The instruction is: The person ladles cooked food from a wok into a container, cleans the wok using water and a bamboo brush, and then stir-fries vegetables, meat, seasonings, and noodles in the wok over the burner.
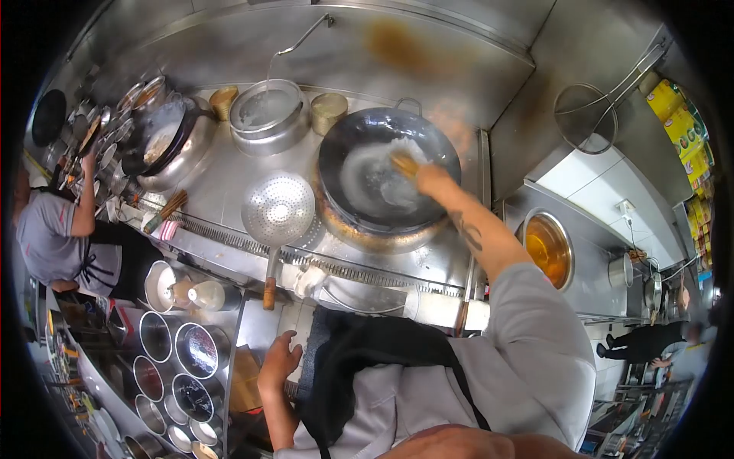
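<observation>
A large black wok (348,134) sits on the burner, with cloudy, foamy water (367,180) inside. Over the wok, my right hand (433,180) is closed round a bamboo brush (404,163), whose bristles are at the water. My left hand (284,356) hangs low in front of the counter, fingers apart and holding nothing. Nearest above it is the wooden handle (269,294) of a perforated metal skimmer (278,208), which lies on the stove left of the wok.
A lidded pot (266,115) and a faucet (304,37) are behind. At left, a co-worker (57,229) stands by another wok (157,141). Metal containers (197,350) line the lower left; a bowl of orange liquid (547,249) is at right. Another person (650,342) is farther off.
</observation>
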{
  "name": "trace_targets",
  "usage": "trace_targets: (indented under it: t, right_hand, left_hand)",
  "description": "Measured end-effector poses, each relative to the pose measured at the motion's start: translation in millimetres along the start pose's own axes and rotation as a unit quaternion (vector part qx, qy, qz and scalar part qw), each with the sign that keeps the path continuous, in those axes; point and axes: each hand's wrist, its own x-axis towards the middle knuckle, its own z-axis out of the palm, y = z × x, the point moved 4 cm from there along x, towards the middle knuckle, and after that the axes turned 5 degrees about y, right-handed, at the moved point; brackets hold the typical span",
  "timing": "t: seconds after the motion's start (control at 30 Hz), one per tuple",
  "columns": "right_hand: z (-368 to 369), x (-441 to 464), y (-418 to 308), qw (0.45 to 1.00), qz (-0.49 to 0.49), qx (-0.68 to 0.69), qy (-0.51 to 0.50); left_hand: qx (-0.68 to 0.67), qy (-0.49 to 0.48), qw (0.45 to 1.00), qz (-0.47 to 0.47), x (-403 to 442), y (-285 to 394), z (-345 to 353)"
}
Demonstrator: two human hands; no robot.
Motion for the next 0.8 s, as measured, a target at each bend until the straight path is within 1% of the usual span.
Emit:
trace_targets:
  t: [0.1,0.17,0.2,0.27,0.3,0.37,0.43,0.47,0.5,0.6,0.63,0.67,0.73,0.8]
  right_hand:
    - [0.7,-34.8,2.9,0.993,0.037,-0.013,-0.111]
    - [-8.0,-44.0,49.4,0.982,0.045,0.016,-0.184]
    - [-20.7,-41.3,74.5,0.965,0.076,0.077,-0.238]
    - [-36.3,-31.0,102.3,0.98,0.135,-0.043,-0.142]
    - [-31.7,-32.5,101.8,0.981,0.135,-0.08,-0.114]
    - [-15.8,-30.5,96.5,0.978,0.135,-0.152,-0.053]
    - [-22.3,-36.1,100.7,0.983,0.125,-0.106,-0.084]
    - [-25.6,-39.6,102.5,0.984,0.119,-0.084,-0.101]
    - [-31.6,-31.5,104.3,0.986,0.108,-0.098,-0.082]
    - [-33.1,24.9,80.2,0.991,0.111,-0.07,-0.016]
    - [-13.1,57.3,76.4,0.992,0.122,0.001,0.022]
    - [11.6,84.2,68.7,0.987,0.134,0.071,0.059]
    - [13.0,90.8,5.4,0.975,0.118,0.176,-0.062]
    - [67.6,91.2,-25.7,0.983,0.081,0.155,-0.057]
  left_hand:
    - [-0.001,0.027,0.999,0.028,11.7,-19.8,-2.1]
    - [0.012,0.021,1.0,0.001,13.6,-21.1,-5.9]
    - [0.019,0.016,1.0,-0.015,11.1,-22.3,-5.1]
    - [0.002,0.002,1.0,-0.007,11.6,-23.2,2.5]
    - [-0.005,-0.002,1.0,-0.001,13.2,-21.5,3.5]
    - [-0.039,-0.015,0.998,-0.049,7.7,-3.4,-3.0]
    - [-0.051,-0.018,0.995,-0.089,-6.2,22.4,-15.7]
    - [-0.031,-0.002,0.998,-0.058,-4.4,12.5,-15.3]
    - [-0.012,0.015,0.999,-0.027,-0.7,-7.1,-10.9]
    - [0.022,0.05,0.998,0.044,0.1,-4.8,-13.3]
    - [0.03,0.057,0.996,0.063,-1.3,3.3,-13.3]
    - [0.023,0.042,0.998,0.048,-1.7,16.1,-13.2]
    - [0.006,0.013,1.0,0.017,-2.5,44.2,-13.3]
    - [-0.001,0.006,1.0,0.0,-5.0,42.1,-8.9]
